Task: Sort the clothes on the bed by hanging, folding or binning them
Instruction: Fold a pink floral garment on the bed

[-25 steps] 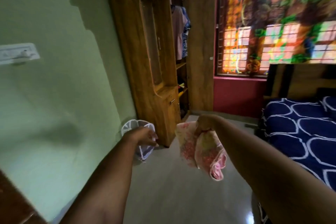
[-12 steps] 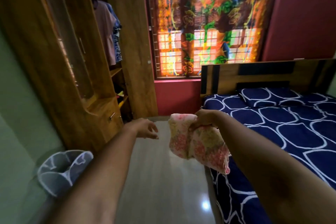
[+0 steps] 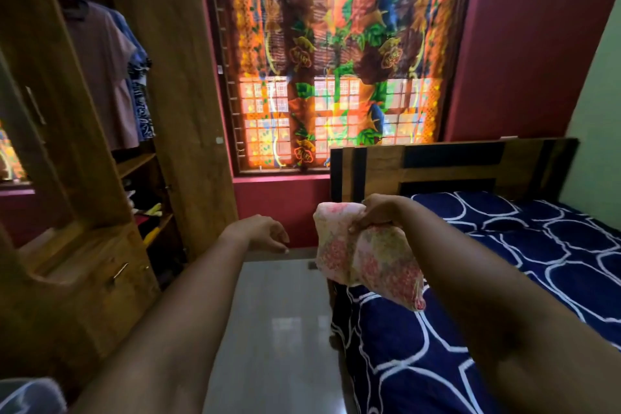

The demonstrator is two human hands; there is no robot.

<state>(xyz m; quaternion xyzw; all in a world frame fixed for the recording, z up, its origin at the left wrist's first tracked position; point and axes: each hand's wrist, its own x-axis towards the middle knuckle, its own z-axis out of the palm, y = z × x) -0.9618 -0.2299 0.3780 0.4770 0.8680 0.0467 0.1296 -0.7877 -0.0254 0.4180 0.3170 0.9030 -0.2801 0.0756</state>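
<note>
While the right hand (image 3: 376, 215) pinches the bunched floral cloth (image 3: 366, 262) dangling just under it, the left hand (image 3: 265, 233) is loose and empty. Looks mid-carry; next needs 1 drop spot, maybe the wardrobe (image 3: 90, 282) left of it.

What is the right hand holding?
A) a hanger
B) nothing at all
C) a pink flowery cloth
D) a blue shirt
C: the right hand grips a bunched pink flowery cloth, which hangs down from the fingers, while the left hand holds nothing.
</note>
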